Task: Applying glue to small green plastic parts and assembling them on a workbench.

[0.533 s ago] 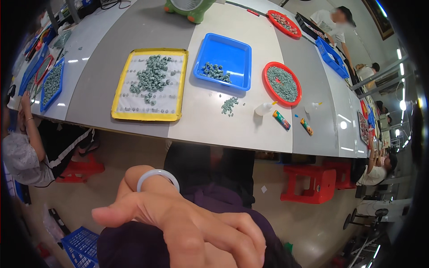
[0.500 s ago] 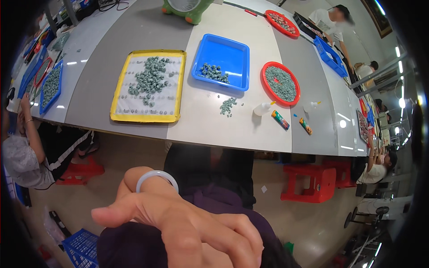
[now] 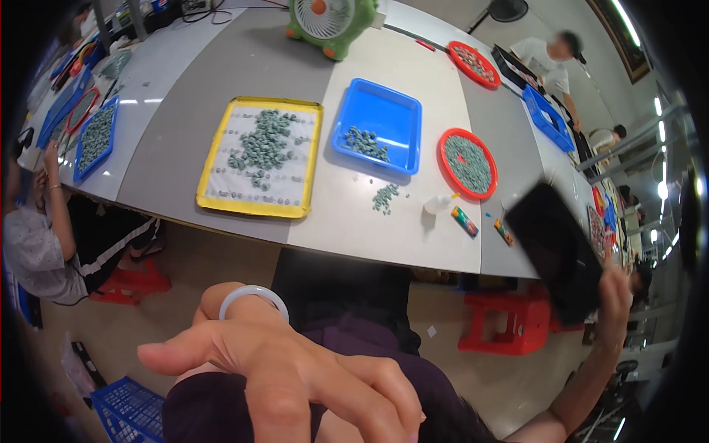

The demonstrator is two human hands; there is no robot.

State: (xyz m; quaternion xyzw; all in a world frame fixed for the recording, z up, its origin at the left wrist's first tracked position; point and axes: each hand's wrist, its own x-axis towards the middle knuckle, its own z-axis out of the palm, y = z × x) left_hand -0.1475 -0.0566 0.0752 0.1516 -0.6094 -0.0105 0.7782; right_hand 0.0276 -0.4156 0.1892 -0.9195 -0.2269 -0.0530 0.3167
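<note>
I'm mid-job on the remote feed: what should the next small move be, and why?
Probably have the bare right hand draw the flat black rectangular phone-like device aside: it hides part of the right side of the grey-and-white tabletop from the camera, while small loose green bead-like pieces lie untouched near the front edge.

Grey-and-white table (image 3: 332, 240), directly on it: yellow-rimmed tray (image 3: 255, 211) at left, blue rectangular tray (image 3: 380, 118) beside it, red round tray (image 3: 442, 156) further right, green fan (image 3: 325, 18) behind. Loose green pieces (image 3: 384, 197) scattered in front of blue tray; squeeze bottle (image 3: 437, 204) and green tube (image 3: 464, 221) near red tray.
</note>
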